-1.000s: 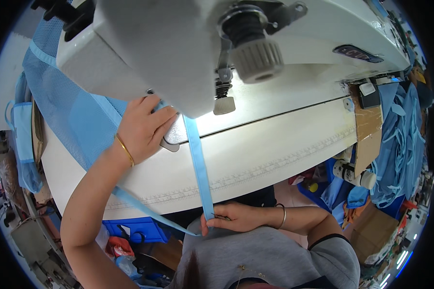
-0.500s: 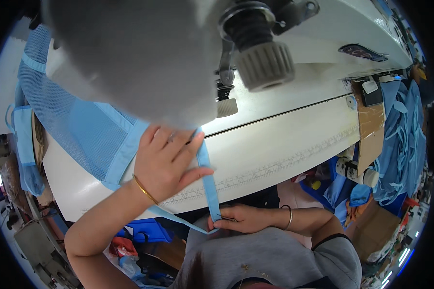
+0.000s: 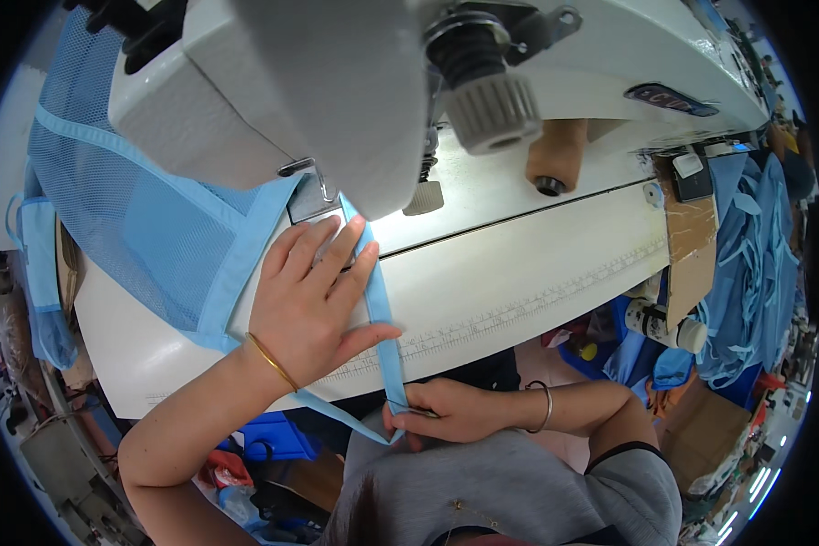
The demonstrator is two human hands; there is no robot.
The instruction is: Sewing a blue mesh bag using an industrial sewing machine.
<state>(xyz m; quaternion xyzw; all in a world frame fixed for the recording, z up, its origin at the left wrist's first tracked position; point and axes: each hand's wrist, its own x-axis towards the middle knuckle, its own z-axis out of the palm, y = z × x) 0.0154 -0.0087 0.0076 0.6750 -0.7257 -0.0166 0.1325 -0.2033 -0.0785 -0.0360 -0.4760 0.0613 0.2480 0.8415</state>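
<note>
My left hand (image 3: 314,291) lies palm down on the white sewing machine bed, its fingers stretched out. Its fingertips and thumb rest over a narrow light blue fabric strap (image 3: 379,291), which runs from beside the machine's needle area down past the table's front edge. At that edge my right hand (image 3: 450,409) pinches the strap's lower part, where it folds back to the left. A thin dark piece shows by those fingers, too small to name. Left of my left hand spreads a blue mesh fabric piece (image 3: 146,227) with plain blue bands.
The white sewing machine head (image 3: 337,91) overhangs the work, with a ribbed knob (image 3: 491,114). A brown cylinder (image 3: 557,155) with a dark end shows beneath the arm. At right are cardboard (image 3: 692,246), a white bottle (image 3: 669,326) and hanging blue fabric pieces (image 3: 746,264).
The view has shifted, so the metal part near the needle and the brown cylinder now show. My left hand still lies over the strap; my right hand still pinches its lower part.
</note>
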